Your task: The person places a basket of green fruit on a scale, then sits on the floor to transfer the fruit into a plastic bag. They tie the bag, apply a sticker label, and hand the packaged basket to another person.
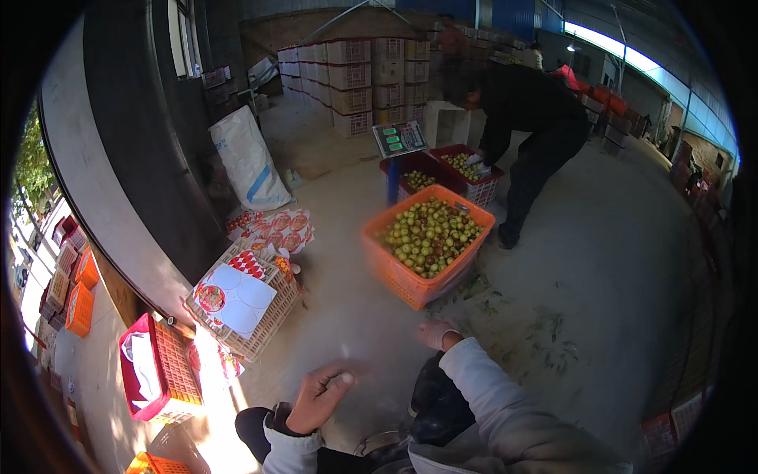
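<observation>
My left hand (323,396) is bare and raised above the floor, thumb apart from the blurred fingers, holding nothing visible. My right hand (438,335), with a pale covering around the back of it, is in front of the orange plastic crate (408,291) and apart from it; its fingers are hidden or blurred. Many green-and-brown jujubes (435,234) fill that crate. Behind it stands a scale display (400,138) on a blue post (393,181). Two red-lined crates, a nearer one (435,167) and a farther one (491,192), hold more jujubes.
A person (527,118) bends over the farther red-lined crate. At left, an upturned beige crate (260,338) carries printed sticker sheets (243,299). A white woven sack (251,160) leans nearby. Stacked crates (355,83) line the back. Leaves (548,326) litter the floor.
</observation>
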The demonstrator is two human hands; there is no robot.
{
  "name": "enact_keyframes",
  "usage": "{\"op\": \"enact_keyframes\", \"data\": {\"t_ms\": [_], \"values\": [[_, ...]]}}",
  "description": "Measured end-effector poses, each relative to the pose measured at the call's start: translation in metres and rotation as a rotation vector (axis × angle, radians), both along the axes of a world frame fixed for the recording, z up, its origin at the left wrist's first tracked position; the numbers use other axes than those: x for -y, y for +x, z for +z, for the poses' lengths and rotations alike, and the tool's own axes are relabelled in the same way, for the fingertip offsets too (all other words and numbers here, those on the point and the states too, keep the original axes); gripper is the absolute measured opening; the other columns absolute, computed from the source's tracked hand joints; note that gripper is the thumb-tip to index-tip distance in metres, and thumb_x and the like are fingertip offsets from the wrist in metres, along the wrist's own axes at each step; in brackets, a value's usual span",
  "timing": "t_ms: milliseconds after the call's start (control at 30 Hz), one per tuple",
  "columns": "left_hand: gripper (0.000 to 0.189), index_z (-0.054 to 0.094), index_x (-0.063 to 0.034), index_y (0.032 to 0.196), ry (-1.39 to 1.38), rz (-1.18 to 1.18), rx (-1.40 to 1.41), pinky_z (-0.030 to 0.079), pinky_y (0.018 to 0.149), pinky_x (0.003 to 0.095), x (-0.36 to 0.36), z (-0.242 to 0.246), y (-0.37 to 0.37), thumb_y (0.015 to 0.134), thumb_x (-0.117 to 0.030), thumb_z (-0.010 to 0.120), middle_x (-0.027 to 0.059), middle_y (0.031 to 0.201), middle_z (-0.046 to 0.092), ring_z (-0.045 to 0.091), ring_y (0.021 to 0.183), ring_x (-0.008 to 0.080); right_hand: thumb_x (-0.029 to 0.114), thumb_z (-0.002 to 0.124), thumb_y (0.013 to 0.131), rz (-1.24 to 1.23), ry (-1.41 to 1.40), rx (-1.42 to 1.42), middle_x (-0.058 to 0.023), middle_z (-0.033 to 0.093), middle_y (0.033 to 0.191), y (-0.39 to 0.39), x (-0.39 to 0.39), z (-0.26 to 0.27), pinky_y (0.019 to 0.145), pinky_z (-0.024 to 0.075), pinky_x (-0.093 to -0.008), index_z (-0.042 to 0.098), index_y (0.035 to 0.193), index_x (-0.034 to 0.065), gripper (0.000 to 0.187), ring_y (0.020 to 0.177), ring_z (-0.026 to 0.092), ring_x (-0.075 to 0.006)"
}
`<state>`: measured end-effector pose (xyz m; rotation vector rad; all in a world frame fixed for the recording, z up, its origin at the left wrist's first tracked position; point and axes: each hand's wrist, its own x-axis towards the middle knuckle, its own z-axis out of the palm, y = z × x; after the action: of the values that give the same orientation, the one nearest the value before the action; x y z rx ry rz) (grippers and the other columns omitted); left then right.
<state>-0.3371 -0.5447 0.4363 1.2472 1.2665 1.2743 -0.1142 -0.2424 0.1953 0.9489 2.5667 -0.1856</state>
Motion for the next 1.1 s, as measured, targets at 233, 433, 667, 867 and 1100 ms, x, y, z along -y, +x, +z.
{"op": "enact_keyframes", "data": {"t_ms": [233, 433, 667, 867, 1100], "values": [[0.017, 0.074, -0.0213, 0.096, -0.487, 0.137, -0.904, 0.054, 0.081, 0.0438, 0.016, -0.261, -0.02, 0.085, -0.023, 0.061, 0.0146, 0.099, 0.071, 0.068, 0.093, 0.0352, 0.034, 0.041, 0.096, -0.232, -0.174, -0.191, -0.0147, 0.061, 0.128, -0.005, 0.003, -0.001, 0.094, 0.0482, -0.0461, 0.064, 0.118, 0.0094, 0.04, 0.114, 0.059, -0.035], [0.025, 0.074, -0.0219, 0.099, -0.579, 0.04, -0.908, 0.054, 0.082, 0.0473, 0.037, -0.313, -0.01, 0.089, -0.029, 0.053, 0.0153, 0.101, 0.071, 0.067, 0.094, 0.0376, 0.038, 0.041, 0.09, -0.193, -0.214, -0.143, -0.0198, 0.061, 0.125, 0.001, 0.001, -0.007, 0.095, 0.0462, -0.0472, 0.067, 0.113, 0.0056, 0.047, 0.112, 0.059, -0.0395], [0.025, 0.072, -0.0156, 0.097, -0.576, 0.052, -0.992, 0.054, 0.077, 0.0502, 0.028, -0.293, -0.004, 0.087, -0.032, 0.057, 0.0172, 0.092, 0.071, 0.068, 0.086, 0.0396, 0.018, 0.052, 0.09, 0.097, 0.021, -0.131, -0.0085, 0.065, 0.103, 0.001, -0.018, -0.056, 0.079, 0.0547, -0.0428, 0.064, 0.102, 0.0137, 0.017, 0.097, 0.066, -0.03], [0.027, 0.072, -0.0152, 0.098, -0.571, 0.077, -0.935, 0.054, 0.077, 0.0507, 0.03, -0.285, -0.002, 0.086, -0.036, 0.059, 0.0173, 0.092, 0.071, 0.068, 0.087, 0.0395, 0.044, 0.044, 0.089, -0.078, -0.111, -0.134, -0.0177, 0.067, 0.112, 0.001, -0.014, -0.034, 0.091, 0.0485, -0.045, 0.07, 0.106, 0.0084, 0.047, 0.105, 0.062, -0.0392], [0.029, 0.073, -0.0157, 0.1, -0.622, 0.06, -0.921, 0.054, 0.079, 0.0496, 0.029, -0.285, -0.003, 0.084, -0.037, 0.061, 0.017, 0.095, 0.071, 0.068, 0.09, 0.0392, 0.02, 0.052, 0.087, -0.009, -0.016, -0.08, -0.0138, 0.066, 0.106, -0.005, -0.004, -0.017, 0.08, 0.0544, -0.0448, 0.064, 0.102, 0.0123, 0.021, 0.101, 0.065, -0.0351]]}}
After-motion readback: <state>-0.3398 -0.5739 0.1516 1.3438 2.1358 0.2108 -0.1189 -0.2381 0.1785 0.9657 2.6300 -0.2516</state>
